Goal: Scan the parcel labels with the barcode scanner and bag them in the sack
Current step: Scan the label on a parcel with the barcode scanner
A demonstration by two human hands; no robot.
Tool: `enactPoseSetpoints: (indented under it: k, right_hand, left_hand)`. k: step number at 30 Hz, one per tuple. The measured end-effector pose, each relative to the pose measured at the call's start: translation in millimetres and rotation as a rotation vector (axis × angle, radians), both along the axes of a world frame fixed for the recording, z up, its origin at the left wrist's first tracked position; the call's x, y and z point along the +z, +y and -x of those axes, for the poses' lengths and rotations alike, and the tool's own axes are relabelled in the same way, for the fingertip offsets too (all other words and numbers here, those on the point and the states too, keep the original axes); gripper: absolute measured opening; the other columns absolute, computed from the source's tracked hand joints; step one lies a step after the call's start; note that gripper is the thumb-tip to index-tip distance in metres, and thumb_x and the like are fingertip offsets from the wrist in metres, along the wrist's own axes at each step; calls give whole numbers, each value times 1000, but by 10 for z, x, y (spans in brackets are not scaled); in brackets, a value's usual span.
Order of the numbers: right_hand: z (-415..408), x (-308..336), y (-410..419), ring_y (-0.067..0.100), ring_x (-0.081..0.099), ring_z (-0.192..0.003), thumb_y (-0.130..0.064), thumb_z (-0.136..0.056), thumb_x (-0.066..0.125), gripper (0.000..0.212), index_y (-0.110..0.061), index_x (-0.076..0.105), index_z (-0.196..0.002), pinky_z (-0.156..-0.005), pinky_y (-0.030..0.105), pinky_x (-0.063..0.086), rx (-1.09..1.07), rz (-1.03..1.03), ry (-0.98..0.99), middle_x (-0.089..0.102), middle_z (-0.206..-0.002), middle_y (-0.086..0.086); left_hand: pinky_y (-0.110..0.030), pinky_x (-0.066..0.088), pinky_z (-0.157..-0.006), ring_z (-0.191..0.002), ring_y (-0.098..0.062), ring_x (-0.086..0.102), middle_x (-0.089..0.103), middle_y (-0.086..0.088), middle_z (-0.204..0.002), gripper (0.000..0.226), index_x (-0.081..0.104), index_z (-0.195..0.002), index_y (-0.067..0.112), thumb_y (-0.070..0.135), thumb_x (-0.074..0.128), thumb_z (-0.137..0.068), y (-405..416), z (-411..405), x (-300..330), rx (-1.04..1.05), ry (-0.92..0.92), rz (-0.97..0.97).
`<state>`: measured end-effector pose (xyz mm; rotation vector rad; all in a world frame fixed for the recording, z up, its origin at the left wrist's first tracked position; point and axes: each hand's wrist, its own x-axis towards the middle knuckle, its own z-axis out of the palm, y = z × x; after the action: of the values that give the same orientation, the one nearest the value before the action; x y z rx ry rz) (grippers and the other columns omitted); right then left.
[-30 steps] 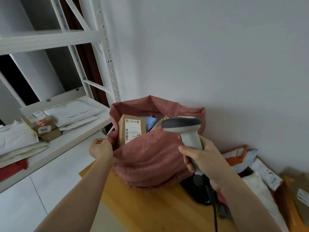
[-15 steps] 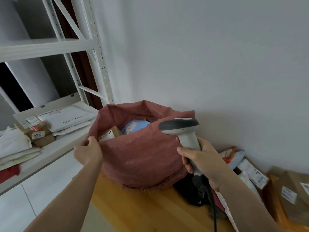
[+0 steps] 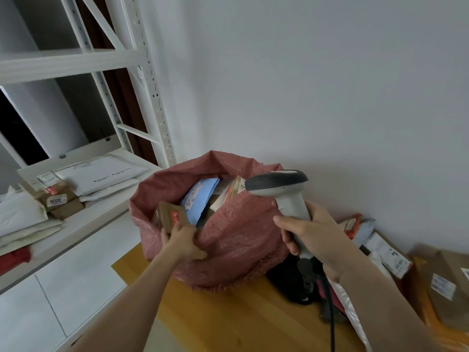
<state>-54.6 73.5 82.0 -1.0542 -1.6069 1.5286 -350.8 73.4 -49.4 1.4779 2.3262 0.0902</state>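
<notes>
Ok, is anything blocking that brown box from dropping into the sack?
Nothing visible. The left hand holds the brown box inside the open sack mouth, beside a blue mailer already in there.

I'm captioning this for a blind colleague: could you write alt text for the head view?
The left hand grips the front rim of a pink sack full of parcels on a wooden table, while the right hand holds a grey barcode scanner beside it. More parcels lie to the right.

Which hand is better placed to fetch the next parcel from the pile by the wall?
Right by position: the parcel pile lies beside the right hand, but it grips the scanner. The left hand holds the sack rim, farther off.
</notes>
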Motion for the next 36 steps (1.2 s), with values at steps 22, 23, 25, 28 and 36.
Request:
enactPoseSetpoints:
  k: [22, 23, 25, 28, 36]
  right_hand:
    - [-1055, -260, -28, 12, 47, -43, -11, -91, 64, 8, -9, 56, -88, -42, 22, 41, -314, 72, 21, 55, -55, 3]
    - [-1145, -279, -39, 12, 47, -43, -10, -90, 64, 9, -9, 56, -86, -42, 21, 41, -333, 77, 25, 55, -55, 3]
    - [-1325, -314, -61, 12, 46, -43, -10, -90, 64, 11, -11, 57, -81, -42, 20, 41, -367, 87, 31, 55, -53, 2]
    - [-1607, -379, -87, 12, 46, -43, -9, -89, 64, 11, -11, 56, -82, -42, 22, 41, -399, 119, 46, 55, -56, 4]
    - [-2204, -682, -100, 13, 46, -44, -9, -90, 62, 9, -6, 58, -97, -45, 24, 42, -417, 235, 2, 56, -56, 3]
  left_hand:
    - [-55, 22, -111, -136, -39, 24, 27, -18, -145, 106, 13, -153, 21, 64, 69, -75, 489, -1312, 301, 15, -120, -589]
    - [-56, 23, -109, -132, -41, 27, 29, -19, -141, 91, 22, -150, 17, 56, 67, -81, 495, -1433, 292, 27, -76, -675]
    - [-55, 26, -106, -123, -41, 32, 33, -19, -133, 64, 37, -139, 12, 38, 65, -87, 483, -1673, 261, -8, -22, -799]
    - [-50, 32, -98, -116, -34, 33, 37, -16, -124, 50, 47, -130, 13, 23, 65, -85, 451, -2071, 121, -109, 0, -848]
    - [-26, 48, -81, -110, -20, 52, 51, 4, -115, 53, 49, -129, 22, 34, 74, -83, 183, -3182, -734, -511, -453, 175]
